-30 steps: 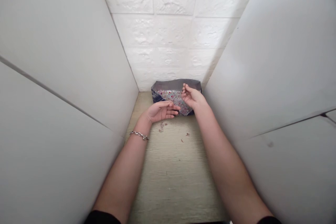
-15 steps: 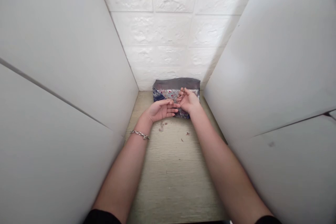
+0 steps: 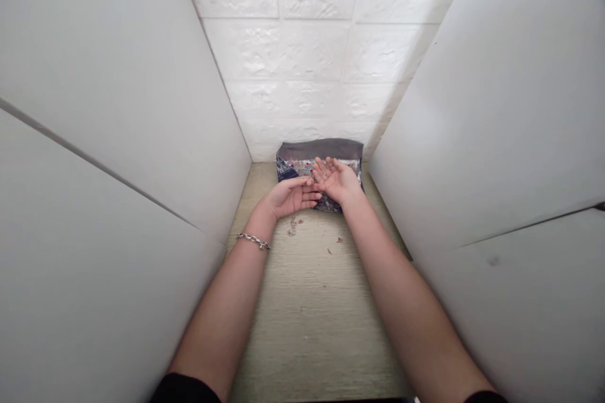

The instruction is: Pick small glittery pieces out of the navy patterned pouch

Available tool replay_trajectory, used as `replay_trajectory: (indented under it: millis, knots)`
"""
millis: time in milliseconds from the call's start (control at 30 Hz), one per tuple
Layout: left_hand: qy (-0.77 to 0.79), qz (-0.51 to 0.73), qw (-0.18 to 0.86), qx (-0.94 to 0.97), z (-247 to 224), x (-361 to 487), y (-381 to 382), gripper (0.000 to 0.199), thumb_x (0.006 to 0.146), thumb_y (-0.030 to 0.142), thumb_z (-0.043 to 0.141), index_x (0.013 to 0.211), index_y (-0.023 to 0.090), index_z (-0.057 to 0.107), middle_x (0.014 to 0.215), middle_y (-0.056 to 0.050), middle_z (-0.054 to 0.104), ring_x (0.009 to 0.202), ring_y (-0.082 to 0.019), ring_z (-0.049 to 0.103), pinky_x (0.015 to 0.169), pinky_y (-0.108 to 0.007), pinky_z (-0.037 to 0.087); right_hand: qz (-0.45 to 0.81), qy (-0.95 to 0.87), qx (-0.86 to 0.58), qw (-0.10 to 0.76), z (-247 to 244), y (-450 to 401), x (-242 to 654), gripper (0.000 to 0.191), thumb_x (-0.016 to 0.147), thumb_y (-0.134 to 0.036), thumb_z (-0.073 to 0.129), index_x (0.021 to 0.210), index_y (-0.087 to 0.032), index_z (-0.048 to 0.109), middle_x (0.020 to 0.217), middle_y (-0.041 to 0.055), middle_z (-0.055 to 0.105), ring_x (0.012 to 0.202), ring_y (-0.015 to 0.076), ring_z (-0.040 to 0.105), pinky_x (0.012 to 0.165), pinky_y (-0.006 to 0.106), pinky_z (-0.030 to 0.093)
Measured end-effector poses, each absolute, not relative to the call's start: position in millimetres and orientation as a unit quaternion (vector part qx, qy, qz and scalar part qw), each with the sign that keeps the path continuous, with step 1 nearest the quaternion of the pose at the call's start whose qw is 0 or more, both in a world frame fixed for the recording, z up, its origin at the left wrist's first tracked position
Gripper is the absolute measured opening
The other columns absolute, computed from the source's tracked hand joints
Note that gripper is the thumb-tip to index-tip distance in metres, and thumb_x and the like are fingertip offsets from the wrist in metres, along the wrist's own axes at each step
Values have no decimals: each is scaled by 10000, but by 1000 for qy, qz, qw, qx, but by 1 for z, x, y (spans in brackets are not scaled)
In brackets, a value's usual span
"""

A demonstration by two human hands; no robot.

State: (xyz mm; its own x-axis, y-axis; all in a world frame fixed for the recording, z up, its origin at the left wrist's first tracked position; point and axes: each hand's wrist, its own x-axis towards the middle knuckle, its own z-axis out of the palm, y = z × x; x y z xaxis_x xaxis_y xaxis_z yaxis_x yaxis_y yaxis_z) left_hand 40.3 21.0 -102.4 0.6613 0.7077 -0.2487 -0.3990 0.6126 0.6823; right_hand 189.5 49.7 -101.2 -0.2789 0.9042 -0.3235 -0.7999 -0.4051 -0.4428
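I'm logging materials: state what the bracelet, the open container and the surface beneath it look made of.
Bracelet: shiny silver-toned metal, by its glinting chain links.
Open container: perhaps thin plastic or foil-coated, satin grey inside, its rim wavy.
Surface: matte wood or wood-look board, by its fine grain lines.

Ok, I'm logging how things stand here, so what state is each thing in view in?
Left hand: open, fingers extended, in front of the container.
Right hand: open, palm showing, fingers slightly bent, over the container.
Container: open at the top, small coloured bits inside.
Loose bits: scattered on the wooden surface.
Bracelet: worn around the left wrist.
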Motion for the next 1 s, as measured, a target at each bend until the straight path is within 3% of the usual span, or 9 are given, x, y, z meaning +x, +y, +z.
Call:
replay_trajectory:
  millis: [533,733,867,1000]
  knots:
    - [237,328,862,306,-101,42,20,153,786,209,431,687,126,512,877,-80,644,731,-149,609,667,-281,466,777,-174,-288,532,-81,47,194,109,785,-225,402,830,-197,498,820,62,622,728,104,587,630,227,495]
    - [250,350,851,303,-96,43,18,148,780,181,430,670,112,501,840,-90,627,681,-120,600,548,-193,470,768,-184,-264,554,-53,39,193,124,800,-220,387,814,-174,502,758,33,615,639,69,555,605,195,479]
    - [239,378,847,287,-87,45,16,97,756,160,454,673,120,483,675,-34,559,466,-34,487,319,-96,308,770,-195,-234,560,-44,36,190,165,812,-240,376,710,-165,481,518,-34,481,469,35,446,476,151,404]
    - [266,401,822,305,-80,50,14,96,729,203,506,667,145,460,456,74,301,306,3,239,260,-93,128,783,-221,-226,537,-59,38,186,194,808,-267,392,663,-162,465,455,-57,377,403,31,359,412,155,336]
